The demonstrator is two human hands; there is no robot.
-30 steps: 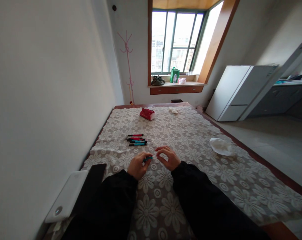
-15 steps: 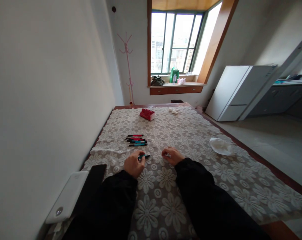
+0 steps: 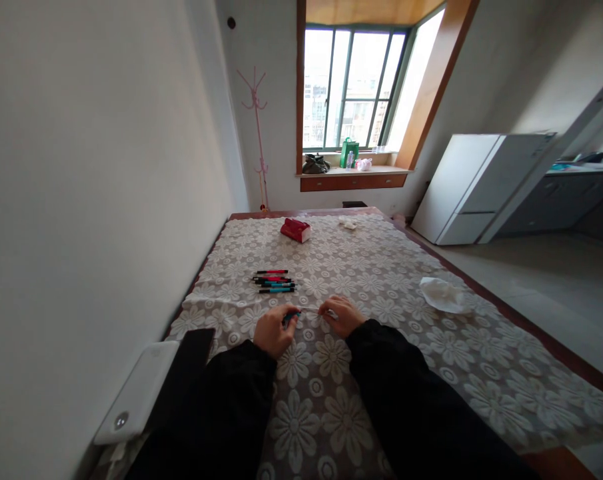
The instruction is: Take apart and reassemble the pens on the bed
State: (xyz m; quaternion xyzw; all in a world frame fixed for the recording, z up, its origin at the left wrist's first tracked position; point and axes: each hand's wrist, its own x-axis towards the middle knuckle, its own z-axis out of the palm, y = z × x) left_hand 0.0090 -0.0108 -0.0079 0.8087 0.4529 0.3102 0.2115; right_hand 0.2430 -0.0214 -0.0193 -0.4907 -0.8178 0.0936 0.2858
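At centre frame the right hand [image 3: 342, 315] has closed in toward the left hand [image 3: 274, 331], which grips a pen [image 3: 292, 315]; right fingers pinch its thin tip

Red box [image 3: 295, 230] on lace tablecloth [image 3: 381, 280], crumpled tissue [image 3: 444, 295], pink coat stand [image 3: 257, 133], white fridge [image 3: 476, 187]

A lived-in home room: lace-covered table [image 3: 381, 280], coat stand [image 3: 255, 127], fridge [image 3: 476, 187], cluttered window sill [image 3: 354, 171].
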